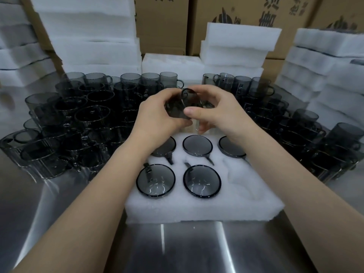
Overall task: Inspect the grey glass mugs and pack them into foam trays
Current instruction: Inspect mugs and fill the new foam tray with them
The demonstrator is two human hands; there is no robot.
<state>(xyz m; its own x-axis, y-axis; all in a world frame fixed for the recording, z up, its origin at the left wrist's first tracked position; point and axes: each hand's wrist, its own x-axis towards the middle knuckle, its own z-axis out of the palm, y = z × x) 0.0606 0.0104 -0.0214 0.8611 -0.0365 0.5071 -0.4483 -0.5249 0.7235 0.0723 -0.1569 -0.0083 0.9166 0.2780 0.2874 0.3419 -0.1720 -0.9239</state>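
A grey glass mug [182,104] is held tilted above the far edge of a white foam tray [204,205]. My left hand [157,117] grips its body from the left, and my right hand [218,111] pinches its rim and side from the right. Several mugs sit in the tray's pockets, among them one at the front left [155,180], one at the front middle [201,181] and one in the back row [197,145]. The pocket at the front right [242,178] holds no mug.
Loose grey mugs crowd the steel table [187,247] on the left [78,123] and right [285,123]. Stacks of white foam trays [88,32] stand behind and on both sides [323,62], with cardboard boxes [246,10] at the back.
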